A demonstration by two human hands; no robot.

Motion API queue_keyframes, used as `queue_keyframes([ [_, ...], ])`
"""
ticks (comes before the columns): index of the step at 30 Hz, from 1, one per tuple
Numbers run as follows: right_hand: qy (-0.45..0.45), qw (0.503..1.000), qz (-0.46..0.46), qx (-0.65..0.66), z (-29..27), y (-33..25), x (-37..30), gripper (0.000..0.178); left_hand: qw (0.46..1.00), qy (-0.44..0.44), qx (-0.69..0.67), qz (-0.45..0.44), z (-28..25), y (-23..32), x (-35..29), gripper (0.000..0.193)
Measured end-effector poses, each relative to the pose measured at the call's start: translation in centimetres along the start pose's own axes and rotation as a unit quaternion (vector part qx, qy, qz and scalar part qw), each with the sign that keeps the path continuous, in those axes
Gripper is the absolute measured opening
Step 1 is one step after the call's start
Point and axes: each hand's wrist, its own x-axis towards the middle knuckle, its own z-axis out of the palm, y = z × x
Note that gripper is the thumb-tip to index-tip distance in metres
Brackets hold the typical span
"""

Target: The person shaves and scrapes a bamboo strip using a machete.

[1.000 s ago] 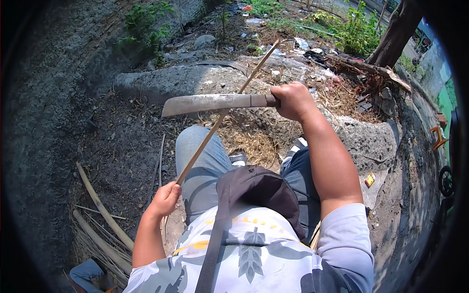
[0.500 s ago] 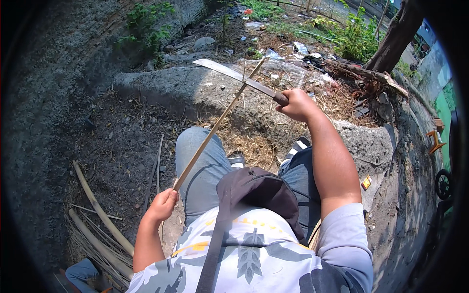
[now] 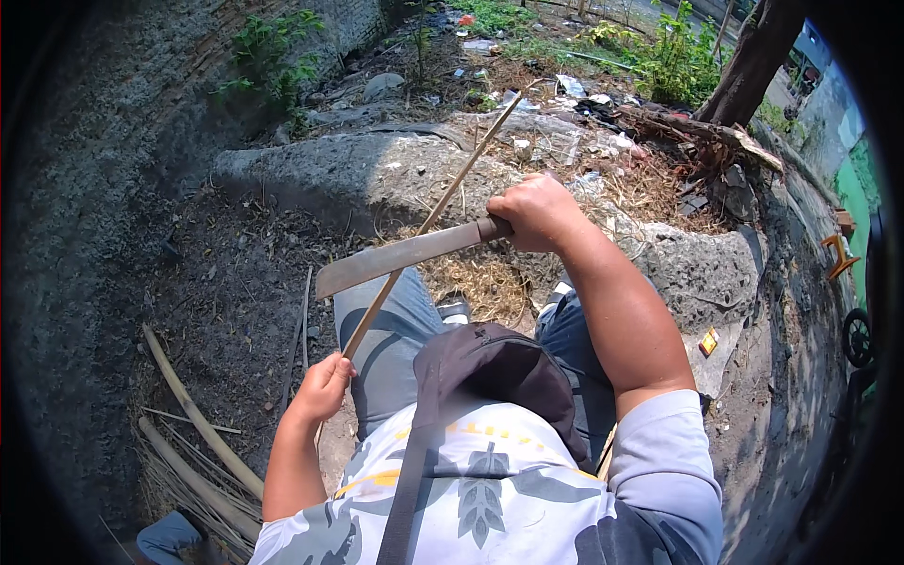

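Note:
My left hand is closed around the lower end of a long, thin wooden strip, which slants up and away to the right. In my right hand is the dark handle of a machete. Its broad grey blade points left and crosses over the strip above my left knee; whether it touches the wood, I cannot tell. At the strip's far end a thin, bent sliver sticks out. My dark waist bag rests against my lap.
Ahead lies a rough concrete slab with dry shavings before it. Poles and thin strips lie at lower left, near a denim-clad leg. A tree trunk and litter stand beyond; a yellow packet lies at right.
The machete has come down along the strip toward me, from near its far end to about its middle. The right hand moved nearer and left; the left hand kept its grip, barely moving.

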Motion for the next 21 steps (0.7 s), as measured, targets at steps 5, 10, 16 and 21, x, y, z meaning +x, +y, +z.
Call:
queue_keyframes([
  [5, 0.026, 0.93, 0.348, 0.115, -2.2, 4.9, -2.2, 0.015, 0.998, -0.027, 0.021, -0.045, -4.7, 0.2, -3.2, 0.041],
  [10, -0.044, 0.913, 0.401, 0.065, -1.3, 5.5, -3.0, 0.026, 0.989, -0.028, 0.144, 0.005, -4.7, 2.8, -2.7, 0.04],
  [16, -0.111, 0.902, 0.351, 0.226, -0.6, 5.2, -2.6, 0.037, 0.998, -0.009, 0.03, -0.057, -2.2, -3.5, -3.4, 0.037],
  [21, -0.071, 0.938, 0.257, 0.22, -1.0, 3.5, -1.9, 0.033, 0.997, -0.01, -0.059, -0.045, 0.1, -3.2, -2.3, 0.036],
])
